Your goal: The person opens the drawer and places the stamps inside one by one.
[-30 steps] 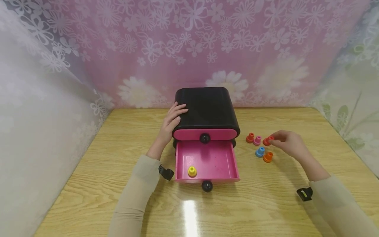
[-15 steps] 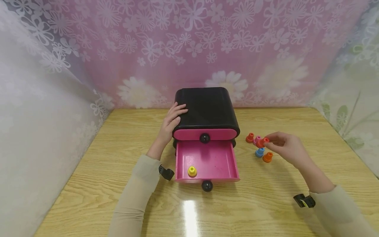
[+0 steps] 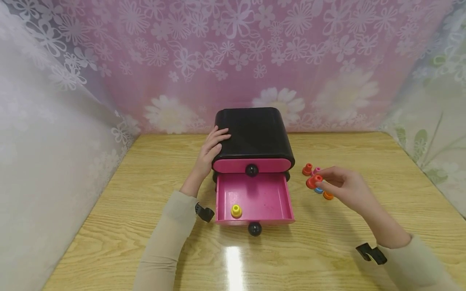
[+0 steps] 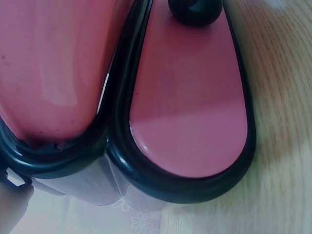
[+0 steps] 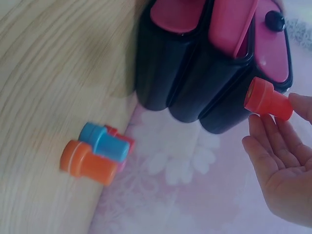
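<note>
My right hand (image 3: pixel 346 188) pinches a red toy stamp (image 3: pixel 314 182) between thumb and fingers, lifted above the table right of the black drawer cabinet (image 3: pixel 253 133). In the right wrist view the held stamp's hollow base shows. Flat against the cabinet's left side and top edge rests my left hand (image 3: pixel 209 155), fingers extended. The pink middle drawer (image 3: pixel 267 198) is pulled out, with a yellow toy stamp (image 3: pixel 236 211) standing near its front left. On the table below the right hand are an orange stamp (image 5: pixel 87 163) and a blue stamp (image 5: pixel 105 141), partly hidden in the head view.
Another red stamp (image 3: pixel 307 169) stands right of the cabinet, beside a partly covered pink stamp (image 3: pixel 316 170). The top drawer (image 3: pixel 233 165) and bottom drawer (image 4: pixel 190 107) are closed. Black round knobs stick out in front. A floral curtain (image 3: pixel 204 52) hangs behind the wooden table (image 3: pixel 145 169).
The right hand has raised the red stamp from the table and carried it left toward the cabinet, over the other stamps. The left hand and drawer have stayed still.
</note>
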A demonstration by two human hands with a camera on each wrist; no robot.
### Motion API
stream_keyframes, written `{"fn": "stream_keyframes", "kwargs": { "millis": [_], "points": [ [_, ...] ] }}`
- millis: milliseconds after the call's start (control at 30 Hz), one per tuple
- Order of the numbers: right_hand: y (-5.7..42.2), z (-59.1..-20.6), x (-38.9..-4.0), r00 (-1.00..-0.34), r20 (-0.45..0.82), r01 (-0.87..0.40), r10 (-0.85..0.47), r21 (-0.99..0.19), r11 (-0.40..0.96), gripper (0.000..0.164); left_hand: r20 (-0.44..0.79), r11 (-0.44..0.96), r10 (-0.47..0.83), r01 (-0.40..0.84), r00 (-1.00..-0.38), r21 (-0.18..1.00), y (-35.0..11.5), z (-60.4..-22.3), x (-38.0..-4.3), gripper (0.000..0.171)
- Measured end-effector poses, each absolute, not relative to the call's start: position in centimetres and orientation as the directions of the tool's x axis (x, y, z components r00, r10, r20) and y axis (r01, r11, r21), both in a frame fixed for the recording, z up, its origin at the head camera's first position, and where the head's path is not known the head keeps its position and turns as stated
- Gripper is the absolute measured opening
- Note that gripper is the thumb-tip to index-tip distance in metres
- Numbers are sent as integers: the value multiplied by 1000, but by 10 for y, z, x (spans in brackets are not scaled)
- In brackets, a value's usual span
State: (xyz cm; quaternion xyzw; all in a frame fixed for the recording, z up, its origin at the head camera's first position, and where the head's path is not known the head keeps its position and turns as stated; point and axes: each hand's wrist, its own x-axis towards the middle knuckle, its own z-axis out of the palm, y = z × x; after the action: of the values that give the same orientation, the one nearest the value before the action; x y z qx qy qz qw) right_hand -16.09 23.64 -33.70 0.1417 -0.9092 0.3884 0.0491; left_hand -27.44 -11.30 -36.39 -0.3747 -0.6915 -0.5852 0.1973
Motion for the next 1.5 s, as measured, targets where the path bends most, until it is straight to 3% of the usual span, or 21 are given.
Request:
{"fn": "stream_keyframes", "kwargs": {
  "millis": [267,567,800,1200,1500],
  "points": [
    [216,-333,-156,-931,231,-361,-281,-677,641,23,709,27,292,747,-642,665,-113,-362,-273,43],
    [189,-334,-155,-915,179,-366,-361,-745,558,26,717,5,297,752,-630,659,-112,-361,-271,36],
    [165,-340,-159,-876,213,-424,-432,-767,482,22,716,9,294,751,-633,660,-112,-361,-271,37],
    [137,-348,-164,-829,191,-476,-526,-735,483,17,715,10,299,751,-632,660,-108,-339,-250,32],
    [129,-353,-163,-816,191,-482,-546,-746,459,15,705,22,296,743,-644,669,-112,-360,-271,39]
  ]
}}
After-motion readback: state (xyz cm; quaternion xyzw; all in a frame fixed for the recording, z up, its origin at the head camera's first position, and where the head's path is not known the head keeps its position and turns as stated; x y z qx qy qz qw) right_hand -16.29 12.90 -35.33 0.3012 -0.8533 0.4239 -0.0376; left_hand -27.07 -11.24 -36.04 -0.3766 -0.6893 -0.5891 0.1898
